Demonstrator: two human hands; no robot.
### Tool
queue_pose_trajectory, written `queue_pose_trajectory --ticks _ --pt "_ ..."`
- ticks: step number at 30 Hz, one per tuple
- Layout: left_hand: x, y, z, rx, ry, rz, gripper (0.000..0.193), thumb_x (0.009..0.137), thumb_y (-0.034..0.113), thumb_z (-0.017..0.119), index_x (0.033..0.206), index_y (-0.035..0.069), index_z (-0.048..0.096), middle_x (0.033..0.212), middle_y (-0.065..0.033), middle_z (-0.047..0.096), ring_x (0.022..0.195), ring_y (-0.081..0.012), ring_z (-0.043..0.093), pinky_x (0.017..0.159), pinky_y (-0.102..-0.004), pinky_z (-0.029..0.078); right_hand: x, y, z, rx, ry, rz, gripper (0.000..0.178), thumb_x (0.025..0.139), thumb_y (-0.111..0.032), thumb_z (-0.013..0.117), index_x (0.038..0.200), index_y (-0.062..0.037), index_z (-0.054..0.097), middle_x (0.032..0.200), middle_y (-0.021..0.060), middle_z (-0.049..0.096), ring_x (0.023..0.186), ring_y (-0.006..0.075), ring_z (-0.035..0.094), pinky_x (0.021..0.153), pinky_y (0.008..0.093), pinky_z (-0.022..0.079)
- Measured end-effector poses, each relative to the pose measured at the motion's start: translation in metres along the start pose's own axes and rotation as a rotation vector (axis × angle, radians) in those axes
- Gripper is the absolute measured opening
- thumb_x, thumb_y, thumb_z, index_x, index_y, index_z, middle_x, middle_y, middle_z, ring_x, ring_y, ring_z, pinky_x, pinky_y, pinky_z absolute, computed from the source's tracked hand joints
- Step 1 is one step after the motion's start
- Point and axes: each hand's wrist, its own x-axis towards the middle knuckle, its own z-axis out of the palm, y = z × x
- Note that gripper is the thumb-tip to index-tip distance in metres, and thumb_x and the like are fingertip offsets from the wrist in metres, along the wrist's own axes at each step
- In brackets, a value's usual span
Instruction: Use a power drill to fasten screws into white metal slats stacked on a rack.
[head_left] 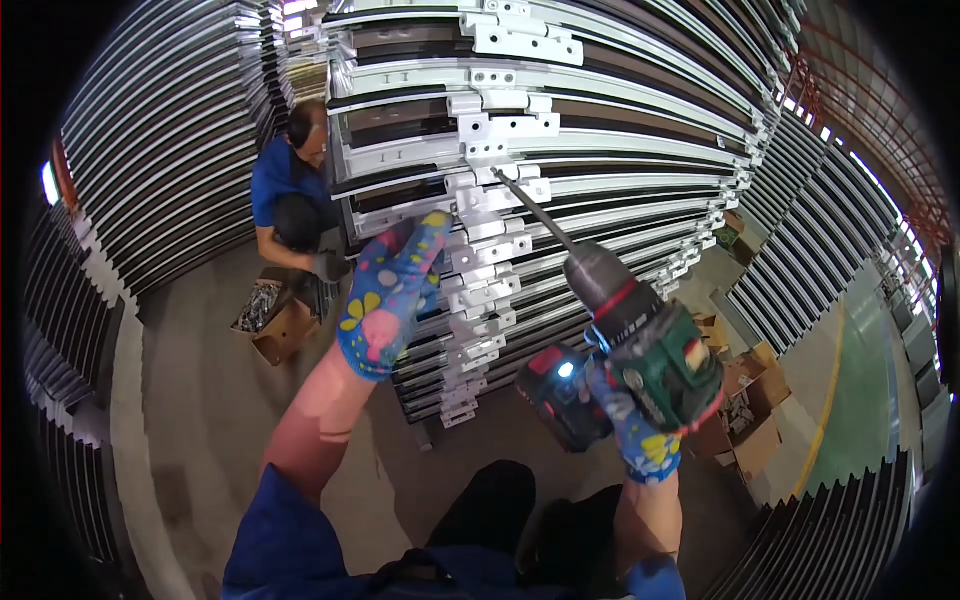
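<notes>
My right hand (635, 425), in a blue floral glove, is wrapped round the handle of a green and black cordless drill (660, 370). A light glows near its battery. The long driver bit (535, 212) points up and left, its tip at a white metal hinge (487, 178) on the stacked frames. Beside the column of hinges, at the left end of the frames, my left hand (385, 305) wears a matching glove. Its fingers are bent together toward the stack; what they hold, if anything, is hidden.
Long white and dark frames (640, 130) are stacked high before me. At left, a person in blue (290, 190) crouches near an open carton (285, 330) of metal parts. More cartons (745, 410) lie at right. Other stacks (820, 220) stand on both sides.
</notes>
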Motion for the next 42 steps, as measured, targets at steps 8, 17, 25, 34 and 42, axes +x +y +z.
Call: queue_pose_trajectory --ticks 8,17,25,34,42 --pt "0.026 0.007 0.016 0.241 -0.013 0.337 0.023 0.086 0.013 0.061 0.105 0.001 0.058 0.099 -0.0061 0.062 0.083 -0.0118 0.058 0.074 -0.0229 0.046 0.032 0.002 0.0 -0.546 0.066 -0.183 0.022 0.069 -0.007 0.068 0.091 -0.0097 0.065 0.083 0.0059 0.064 0.073 0.024 0.062 0.064 0.0339 0.049" --pt "0.031 0.015 0.026 0.248 0.041 0.204 0.032 0.083 0.016 0.066 0.109 0.0 0.059 0.092 -0.0038 0.063 0.079 -0.0084 0.056 0.069 -0.0215 0.046 0.047 0.008 0.008 -0.617 0.021 -0.198 0.016 0.071 -0.006 0.067 0.087 -0.0074 0.064 0.079 0.0049 0.063 0.07 0.0216 0.062 0.061 0.0335 0.049" --pt "0.041 0.005 0.017 0.147 -0.005 0.222 0.025 0.082 0.018 0.068 0.1 0.001 0.06 0.089 -0.0024 0.062 0.076 -0.0069 0.054 0.066 -0.021 0.046 0.046 0.013 0.018 -0.528 0.102 -0.194 0.019 0.068 -0.004 0.068 0.086 -0.008 0.064 0.078 0.0057 0.062 0.069 0.0229 0.06 0.061 0.0334 0.049" --pt "0.046 0.004 0.013 0.224 -0.064 0.262 0.033 0.079 0.024 0.072 0.098 0.0 0.06 0.08 -0.0008 0.059 0.07 -0.006 0.051 0.062 -0.0215 0.044 0.049 0.016 0.009 -0.539 -0.006 -0.192 0.02 0.079 0.0 0.062 0.098 -0.0018 0.055 0.075 0.0049 0.059 0.062 0.0126 0.057 0.052 0.0235 0.044" --pt "0.043 0.006 0.016 0.147 -0.079 0.266 0.035 0.079 0.025 0.072 0.101 0.001 0.06 0.082 -0.0012 0.061 0.072 -0.0059 0.051 0.065 -0.0213 0.043 0.049 0.007 0.018 -0.549 0.084 -0.15 0.021 0.07 -0.002 0.066 0.09 -0.0074 0.064 0.082 0.0054 0.062 0.071 0.0205 0.061 0.061 0.0311 0.049"
